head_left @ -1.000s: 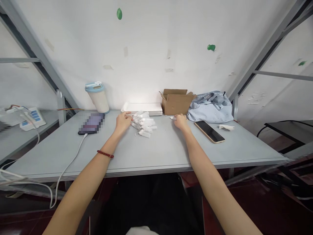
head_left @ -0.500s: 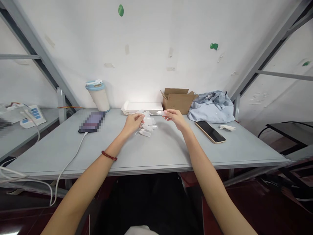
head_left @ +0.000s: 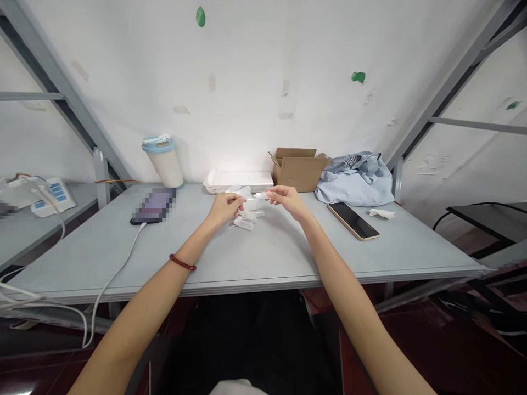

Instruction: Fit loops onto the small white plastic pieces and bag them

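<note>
My right hand (head_left: 287, 201) pinches a small white tapered piece (head_left: 260, 195) between thumb and fingertips, its narrow tip pointing left. Close by on the left, my left hand (head_left: 225, 208) is closed in a pinch near that tip; whatever sits between its fingers is too small to make out. Beneath and between both hands lies a loose pile of small clear-and-white plastic pieces (head_left: 244, 224), some with thin white loops. A red beaded bracelet is on my left wrist.
Behind the pile are a white stacked tray (head_left: 242, 180) and an open cardboard box (head_left: 298, 173). Pale blue cloth (head_left: 356, 184), a phone (head_left: 353, 221) and crumpled tissue (head_left: 382, 213) lie right. A tumbler (head_left: 163, 163) and a charging phone (head_left: 153, 206) are left.
My right hand has moved left with the white piece, bringing its tip up to my left hand's fingertips. My left hand has barely moved.
</note>
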Demonstrator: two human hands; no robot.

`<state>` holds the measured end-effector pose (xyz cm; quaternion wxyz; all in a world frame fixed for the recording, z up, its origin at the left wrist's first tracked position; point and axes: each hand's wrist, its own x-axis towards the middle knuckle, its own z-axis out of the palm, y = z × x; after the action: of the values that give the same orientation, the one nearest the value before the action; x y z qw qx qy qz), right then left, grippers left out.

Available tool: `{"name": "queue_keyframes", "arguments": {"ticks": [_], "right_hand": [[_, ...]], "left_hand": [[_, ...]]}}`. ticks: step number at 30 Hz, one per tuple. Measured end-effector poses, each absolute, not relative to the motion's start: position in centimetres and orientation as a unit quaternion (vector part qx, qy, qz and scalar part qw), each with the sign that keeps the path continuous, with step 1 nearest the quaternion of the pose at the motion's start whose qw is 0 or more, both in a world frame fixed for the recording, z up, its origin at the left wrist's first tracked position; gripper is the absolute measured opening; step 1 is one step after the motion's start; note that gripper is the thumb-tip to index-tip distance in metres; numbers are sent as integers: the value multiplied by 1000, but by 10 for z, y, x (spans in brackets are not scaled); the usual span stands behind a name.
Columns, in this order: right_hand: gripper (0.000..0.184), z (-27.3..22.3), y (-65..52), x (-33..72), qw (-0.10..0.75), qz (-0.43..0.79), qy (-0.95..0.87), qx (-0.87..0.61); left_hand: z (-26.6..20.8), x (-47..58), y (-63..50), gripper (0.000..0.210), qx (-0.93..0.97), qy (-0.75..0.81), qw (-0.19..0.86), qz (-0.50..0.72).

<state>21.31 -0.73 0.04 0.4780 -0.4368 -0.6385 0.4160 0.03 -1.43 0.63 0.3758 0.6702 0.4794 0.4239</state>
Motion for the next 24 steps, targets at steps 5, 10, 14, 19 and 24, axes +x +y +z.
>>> {"name": "queue_keyframes", "arguments": {"ticks": [5,10,14,19,24], "right_hand": [[28,-1,-7,211,477,416,-642,-433],[29,-2,-5,212,478,411,-649,-425],[29,-2,-5,212,480,409,-648,-427],[29,-1,-6,210,482,414,-647,-421],[28,-1,-7,210,493,401,-639,-433]], "left_hand": [[4,0,-13,22,666,477,381,429],[-5,-3,-4,27,634,493,388,452],[-6,-4,-2,26,610,504,401,461],[0,-2,-7,18,606,486,430,460],[-2,-3,-7,21,601,475,437,472]]}}
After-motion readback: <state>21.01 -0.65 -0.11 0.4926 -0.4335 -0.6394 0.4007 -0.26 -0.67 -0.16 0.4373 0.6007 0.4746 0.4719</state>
